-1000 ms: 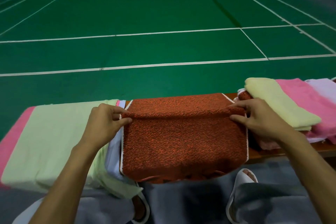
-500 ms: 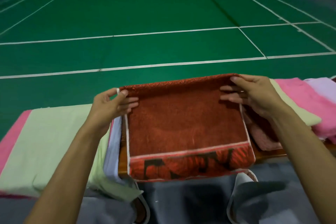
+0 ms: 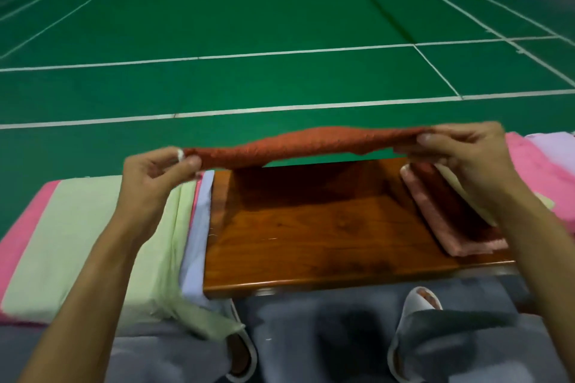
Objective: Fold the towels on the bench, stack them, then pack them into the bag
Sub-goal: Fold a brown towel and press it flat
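Now both hands are up above the bench [image 3: 326, 246], the left hand [image 3: 155, 177] and the right hand [image 3: 463, 149] each with a pinching grip on one end of the folded rust-red towel [image 3: 314, 143], which hangs level in the air clear of the wood. Below the right hand lies a folded pink-and-maroon towel [image 3: 451, 224] on the bench, with what looks like a pale yellow one tucked beside it, though the arm hides most of that. At the left end sits a pale green towel [image 3: 93, 236] over pink and lavender layers.

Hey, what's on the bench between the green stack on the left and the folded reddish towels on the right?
Nothing: the head view shows bare wooden bench between the green stack and the reddish towels.
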Demonstrator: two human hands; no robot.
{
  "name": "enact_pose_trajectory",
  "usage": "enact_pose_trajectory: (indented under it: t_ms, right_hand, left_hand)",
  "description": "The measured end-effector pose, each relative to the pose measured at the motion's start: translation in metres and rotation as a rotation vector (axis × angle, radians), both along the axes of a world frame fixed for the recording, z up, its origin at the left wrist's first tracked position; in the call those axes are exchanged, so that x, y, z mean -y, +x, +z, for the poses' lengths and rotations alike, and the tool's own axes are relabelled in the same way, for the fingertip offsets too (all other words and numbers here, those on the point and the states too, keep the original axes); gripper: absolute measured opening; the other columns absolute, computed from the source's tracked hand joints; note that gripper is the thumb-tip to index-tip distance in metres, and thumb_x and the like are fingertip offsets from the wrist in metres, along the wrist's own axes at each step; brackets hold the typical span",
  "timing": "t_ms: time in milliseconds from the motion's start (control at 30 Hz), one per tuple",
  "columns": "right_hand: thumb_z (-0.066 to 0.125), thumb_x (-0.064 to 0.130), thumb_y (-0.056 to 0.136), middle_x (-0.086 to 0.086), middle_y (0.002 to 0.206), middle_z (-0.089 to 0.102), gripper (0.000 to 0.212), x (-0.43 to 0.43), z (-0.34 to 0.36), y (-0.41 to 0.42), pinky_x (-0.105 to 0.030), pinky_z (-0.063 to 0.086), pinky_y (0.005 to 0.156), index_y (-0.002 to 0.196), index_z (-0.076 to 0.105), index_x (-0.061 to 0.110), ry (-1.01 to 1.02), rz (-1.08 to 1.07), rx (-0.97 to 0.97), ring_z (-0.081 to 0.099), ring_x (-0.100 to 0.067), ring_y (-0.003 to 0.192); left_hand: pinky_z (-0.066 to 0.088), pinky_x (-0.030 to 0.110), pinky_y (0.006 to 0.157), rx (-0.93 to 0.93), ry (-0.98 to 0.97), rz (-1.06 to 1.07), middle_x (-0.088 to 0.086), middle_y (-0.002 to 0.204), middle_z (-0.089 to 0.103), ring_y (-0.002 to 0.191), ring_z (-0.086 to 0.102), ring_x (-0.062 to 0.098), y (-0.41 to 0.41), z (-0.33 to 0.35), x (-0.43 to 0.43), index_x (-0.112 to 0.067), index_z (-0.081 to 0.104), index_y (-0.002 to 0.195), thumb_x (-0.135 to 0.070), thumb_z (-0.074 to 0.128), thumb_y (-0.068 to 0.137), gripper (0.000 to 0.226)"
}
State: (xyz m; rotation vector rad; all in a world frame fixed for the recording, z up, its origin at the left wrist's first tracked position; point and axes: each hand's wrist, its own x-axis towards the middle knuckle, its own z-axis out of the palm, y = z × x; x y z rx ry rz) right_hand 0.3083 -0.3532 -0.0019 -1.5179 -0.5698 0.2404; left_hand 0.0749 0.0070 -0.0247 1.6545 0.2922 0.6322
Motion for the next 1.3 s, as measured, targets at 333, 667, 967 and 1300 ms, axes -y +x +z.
enact_pose_trajectory:
  t_ms: [333,667,967,1300]
  right_hand:
    - [0.071,0.017,0.095,-0.016,0.085,0.078,0.014,0.026,-0.019,-0.024,-0.027,0.058,0.063,0.087,0.080,0.010,-1.190,0.691,-0.233,0.077,-0.036,0.082]
    - [0.074,0.041,0.091,-0.008,0.080,0.078,0.029,0.013,0.003,-0.025,-0.030,0.052,0.056,0.115,0.072,0.025,-1.298,0.650,-0.141,0.074,-0.027,0.064]
    - [0.029,0.050,0.102,-0.009,0.167,0.026,0.066,-0.096,-0.102,-0.069,-0.048,0.020,0.126,0.161,0.029,0.018,-0.971,0.128,0.573,0.022,-0.026,0.155]
    - [0.009,0.072,0.098,-0.001,0.170,-0.009,0.078,-0.080,-0.143,-0.056,-0.054,0.001,0.127,0.164,0.002,0.032,-1.214,0.037,0.661,-0.010,-0.026,0.158]
  left_hand:
    - [0.053,0.027,0.062,-0.901,0.149,-0.731,0.022,0.081,0.077,0.078,0.078,0.031,-0.028,-0.027,0.011,-0.004,0.070,0.074,-0.012,0.073,0.095,0.023]
    - [0.056,0.030,0.060,-0.843,0.265,-0.613,0.014,0.067,0.074,0.057,0.069,0.023,0.004,-0.020,0.035,-0.017,0.081,0.090,-0.037,0.074,0.093,0.022]
    - [0.017,0.039,0.128,-0.422,0.924,-0.070,0.003,0.164,0.036,0.156,0.023,0.021,0.061,-0.092,0.106,-0.015,0.044,0.156,-0.043,0.031,0.106,0.059]
    - [-0.004,0.044,0.129,-0.703,1.119,-0.066,-0.001,0.172,-0.009,0.158,-0.014,0.018,0.053,-0.126,0.089,-0.027,0.001,0.165,-0.065,-0.001,0.098,0.077]
